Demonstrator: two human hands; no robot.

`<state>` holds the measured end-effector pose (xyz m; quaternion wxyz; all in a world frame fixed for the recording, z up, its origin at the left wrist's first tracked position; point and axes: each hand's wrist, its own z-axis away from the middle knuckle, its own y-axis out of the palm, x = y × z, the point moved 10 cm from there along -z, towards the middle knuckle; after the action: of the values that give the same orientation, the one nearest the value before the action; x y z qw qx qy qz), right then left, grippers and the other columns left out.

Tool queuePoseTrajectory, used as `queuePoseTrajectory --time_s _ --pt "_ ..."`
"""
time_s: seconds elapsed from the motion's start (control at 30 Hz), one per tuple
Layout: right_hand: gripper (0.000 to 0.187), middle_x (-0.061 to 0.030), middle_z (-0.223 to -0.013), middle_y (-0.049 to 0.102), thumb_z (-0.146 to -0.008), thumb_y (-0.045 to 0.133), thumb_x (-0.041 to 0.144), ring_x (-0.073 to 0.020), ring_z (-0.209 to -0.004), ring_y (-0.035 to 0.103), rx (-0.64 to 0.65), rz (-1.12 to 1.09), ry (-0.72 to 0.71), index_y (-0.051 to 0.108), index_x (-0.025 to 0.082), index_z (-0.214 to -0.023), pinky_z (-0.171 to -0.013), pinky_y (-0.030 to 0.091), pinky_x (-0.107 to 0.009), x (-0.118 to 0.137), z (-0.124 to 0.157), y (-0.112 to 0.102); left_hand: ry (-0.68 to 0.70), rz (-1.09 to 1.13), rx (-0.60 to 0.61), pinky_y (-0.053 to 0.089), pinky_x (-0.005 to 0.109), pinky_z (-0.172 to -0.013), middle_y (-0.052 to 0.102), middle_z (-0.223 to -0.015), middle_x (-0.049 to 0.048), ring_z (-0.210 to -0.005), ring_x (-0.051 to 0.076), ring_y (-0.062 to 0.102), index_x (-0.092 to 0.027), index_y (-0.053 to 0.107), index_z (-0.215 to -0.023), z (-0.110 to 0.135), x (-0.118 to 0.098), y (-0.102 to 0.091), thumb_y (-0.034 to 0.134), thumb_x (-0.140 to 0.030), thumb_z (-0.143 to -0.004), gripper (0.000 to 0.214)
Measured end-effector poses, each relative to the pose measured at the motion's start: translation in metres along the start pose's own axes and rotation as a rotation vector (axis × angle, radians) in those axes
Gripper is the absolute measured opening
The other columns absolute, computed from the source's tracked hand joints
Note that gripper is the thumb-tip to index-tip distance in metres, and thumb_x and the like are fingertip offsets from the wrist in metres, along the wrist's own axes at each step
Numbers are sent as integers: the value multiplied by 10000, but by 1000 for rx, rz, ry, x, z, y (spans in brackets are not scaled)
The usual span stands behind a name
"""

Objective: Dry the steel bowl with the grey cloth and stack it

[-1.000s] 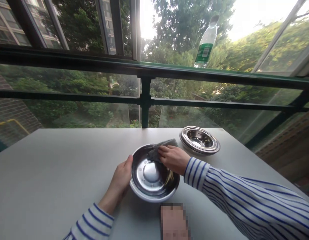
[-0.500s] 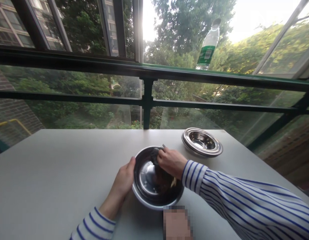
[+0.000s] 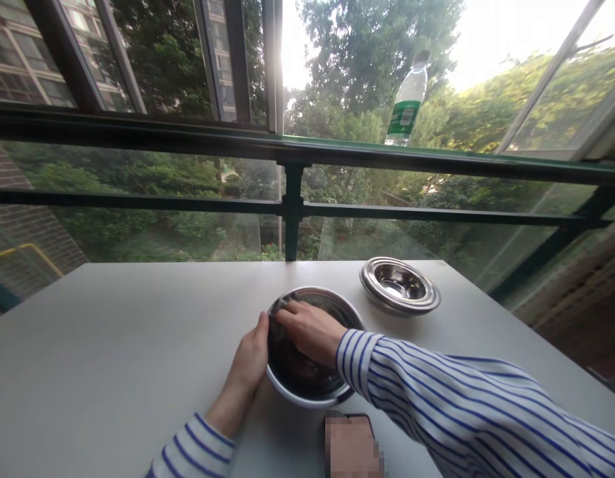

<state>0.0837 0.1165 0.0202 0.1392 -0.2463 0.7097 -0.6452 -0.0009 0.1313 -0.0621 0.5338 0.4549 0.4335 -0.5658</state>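
A round stainless steel bowl (image 3: 307, 402) sits on the white table in front of me. My left hand (image 3: 251, 353) grips the bowl's left side, thumb up at the rim and the other fingers hidden behind the wall. Inside the bowl, my right hand (image 3: 307, 328) presses near the upper left of the inner wall with its fingers closed. A crumpled dark grey cloth (image 3: 280, 305) shows a little at those fingertips; most of it is covered by the hand.
Nested steel dishes (image 3: 401, 285) stand at the table's (image 3: 138, 345) back right. A pixelated, phone-like rectangle (image 3: 354, 445) lies just in front of the bowl. Behind the table runs a dark green railing (image 3: 212, 146), with a plastic bottle (image 3: 405, 109) standing on it.
My right hand has moved left with the grey cloth, from the bowl's upper right wall to its upper left. My left hand keeps its hold on the rim.
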Motion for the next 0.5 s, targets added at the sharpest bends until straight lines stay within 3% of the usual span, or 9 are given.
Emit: queuePoseTrajectory --time_s 0.1,0.17,0.23,0.4,0.5 --pt "228 -186 -989 526 -825 336 41 -252 -890 533 -67 3 150 498 96 -977 -722 410 -360 -27 -1 -10 -14 15 0 417 387 -897 690 -947 151 -1002 274 592 -97 657 -971 3 0 3 436 -568 -772 557" --pt "228 -200 -972 525 -818 323 37 -257 -874 534 -88 -29 210 484 80 -974 -716 408 -372 -36 -3 -11 -13 23 -7 432 383 -880 691 -948 145 -971 271 607 -103 651 -985 4 0 3 440 -571 -770 557" --pt "199 -163 -954 541 -812 371 77 -234 -841 543 -82 -93 198 480 102 -977 -697 413 -338 -30 -7 -8 -20 33 -22 443 375 -866 694 -938 141 -957 267 614 -108 653 -977 3 1 1 444 -573 -767 552" --pt "233 -6 -866 585 -713 547 148 -156 -810 554 -7 -284 2 531 209 -937 -679 407 -220 12 -9 7 -48 115 -54 448 356 -867 698 -903 155 -969 263 611 -98 667 -916 -2 9 -8 406 -596 -772 581" --pt "254 -36 -901 574 -730 508 129 -168 -831 544 -63 -341 73 529 184 -977 -714 407 -247 1 -7 5 -32 116 -35 426 358 -897 691 -935 159 -1024 264 583 -98 671 -895 -2 8 -5 394 -599 -776 585"
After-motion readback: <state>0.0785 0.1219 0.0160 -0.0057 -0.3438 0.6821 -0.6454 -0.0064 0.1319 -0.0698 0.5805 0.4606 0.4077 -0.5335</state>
